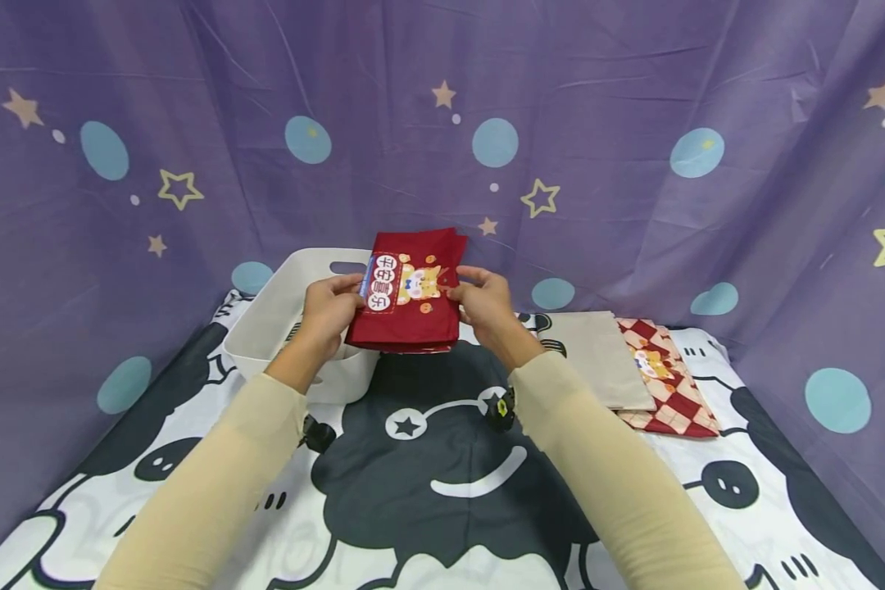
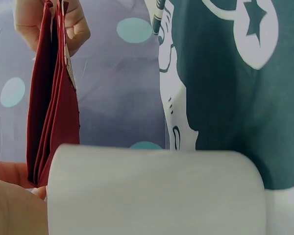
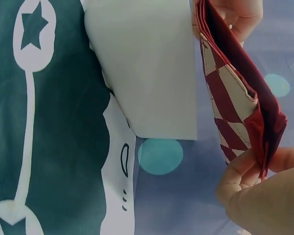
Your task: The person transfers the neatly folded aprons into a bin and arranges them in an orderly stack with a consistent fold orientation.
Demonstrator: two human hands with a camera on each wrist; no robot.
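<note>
A folded red fabric piece point(image 1: 413, 328), printed with a cartoon dog and white characters, hangs above the bed-like surface. My left hand point(image 1: 330, 311) pinches its left edge, overlapping the white basket point(image 1: 261, 328) in the head view. On the opposite edge, the right hand point(image 1: 487, 307) pinches with thumb and fingers. Several stacked layers of the red fabric point(image 2: 66, 112) show edge-on in the left wrist view. From the right wrist, a red-and-cream checked face of the fabric point(image 3: 230, 93) is visible. The basket has slot handles, and its contents are mostly hidden behind the left hand.
To the right lie a folded beige cloth point(image 1: 593, 360) and a red-and-cream checked folded cloth point(image 1: 678, 381) with a cartoon dog, partly under it. A black-and-white cartoon sheet point(image 1: 472, 459) covers the surface. Behind hangs a purple curtain point(image 1: 605, 74) with stars and dots.
</note>
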